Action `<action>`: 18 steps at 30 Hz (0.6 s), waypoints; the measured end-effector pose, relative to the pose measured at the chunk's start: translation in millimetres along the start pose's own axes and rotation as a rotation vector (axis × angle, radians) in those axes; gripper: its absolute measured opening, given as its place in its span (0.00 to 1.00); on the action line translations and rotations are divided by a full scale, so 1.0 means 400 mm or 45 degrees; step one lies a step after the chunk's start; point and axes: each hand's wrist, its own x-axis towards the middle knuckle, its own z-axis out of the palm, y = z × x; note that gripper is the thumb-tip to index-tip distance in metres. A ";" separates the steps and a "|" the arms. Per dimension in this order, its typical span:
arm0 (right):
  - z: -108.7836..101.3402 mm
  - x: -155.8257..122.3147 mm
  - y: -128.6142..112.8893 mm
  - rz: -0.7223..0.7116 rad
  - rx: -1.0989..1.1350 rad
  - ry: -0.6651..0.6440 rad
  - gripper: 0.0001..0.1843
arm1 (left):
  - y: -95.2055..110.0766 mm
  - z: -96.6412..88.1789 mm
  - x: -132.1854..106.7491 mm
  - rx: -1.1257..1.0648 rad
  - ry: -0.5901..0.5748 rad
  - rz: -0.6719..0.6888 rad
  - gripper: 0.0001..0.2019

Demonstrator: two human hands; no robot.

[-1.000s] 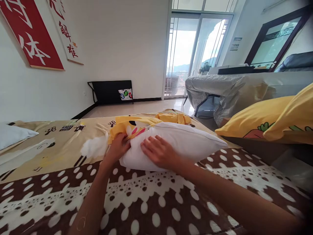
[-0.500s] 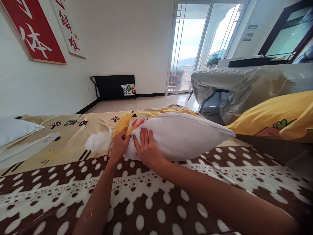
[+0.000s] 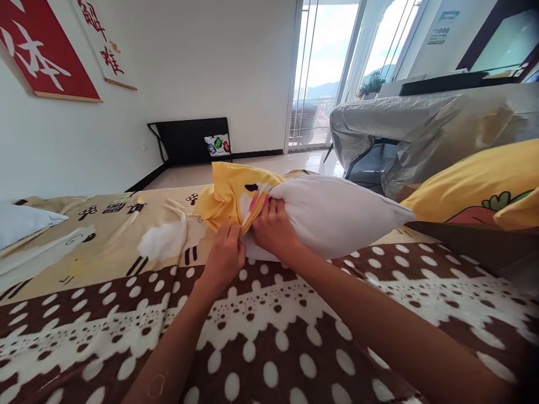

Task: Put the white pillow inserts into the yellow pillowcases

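Note:
A white pillow (image 3: 337,210) lies across the bed, its left end inside the mouth of a yellow pillowcase (image 3: 236,188) with pink and black print. My left hand (image 3: 225,252) is closed on the near edge of the pillowcase opening. Right beside it, my right hand (image 3: 278,227) has its fingers curled into the pillow's left end, against the pink-trimmed rim of the case. Its thumb and fingertips are partly hidden. The case's closed end sits bunched and raised to the left of the hands.
The bed carries a brown dotted blanket (image 3: 269,336) and a beige sheep-print sheet (image 3: 126,241). Another white pillow (image 3: 29,224) lies far left; a yellow carrot-print pillow (image 3: 471,185) is at right. Beyond stand a plastic-covered table (image 3: 391,120) and a black folded frame (image 3: 185,140).
The pillowcase mouth and both hands have shifted right along the pillow, covering more of its left end. My right hand's spread fingers have curled in. The case now stands puffed up.

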 end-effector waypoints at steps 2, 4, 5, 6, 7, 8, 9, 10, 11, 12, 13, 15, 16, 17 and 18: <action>0.016 -0.019 0.024 0.035 0.003 0.054 0.25 | 0.022 0.015 -0.004 0.040 0.023 0.059 0.15; 0.025 -0.033 0.050 0.079 0.030 0.095 0.27 | 0.031 0.023 -0.005 0.057 0.053 0.120 0.20; 0.026 -0.037 0.063 0.106 0.053 0.106 0.28 | 0.029 0.025 -0.005 0.068 0.066 0.149 0.23; 0.025 -0.039 0.076 0.135 0.078 0.113 0.29 | 0.022 0.026 -0.004 0.083 0.085 0.166 0.25; 0.022 -0.041 0.088 0.163 0.102 0.117 0.30 | 0.010 0.027 -0.003 0.096 0.109 0.164 0.26; 0.017 -0.042 0.100 0.188 0.120 0.119 0.31 | -0.005 0.027 -0.002 0.098 0.132 0.149 0.26; 0.012 -0.044 0.110 0.207 0.130 0.121 0.31 | -0.021 0.027 -0.001 0.084 0.154 0.121 0.25; 0.007 -0.046 0.118 0.223 0.131 0.123 0.31 | -0.037 0.028 -0.001 0.047 0.172 0.084 0.24; 0.002 -0.050 0.124 0.236 0.129 0.123 0.31 | -0.052 0.030 -0.001 -0.007 0.177 0.047 0.22; -0.002 -0.054 0.128 0.245 0.126 0.120 0.31 | -0.063 0.032 -0.001 -0.069 0.176 0.013 0.21; -0.005 -0.059 0.129 0.250 0.126 0.117 0.31 | -0.070 0.035 -0.002 -0.124 0.175 -0.013 0.20; -0.008 -0.072 0.122 0.250 0.137 0.114 0.31 | -0.074 0.043 -0.002 -0.187 0.208 -0.052 0.17; -0.008 -0.079 0.115 0.242 0.143 0.116 0.30 | -0.072 0.047 -0.003 -0.197 0.236 -0.064 0.16; -0.008 -0.086 0.106 0.232 0.146 0.123 0.30 | -0.069 0.052 -0.004 -0.198 0.267 -0.072 0.15; -0.008 -0.094 0.095 0.220 0.145 0.136 0.29 | -0.067 0.056 -0.005 -0.195 0.297 -0.080 0.14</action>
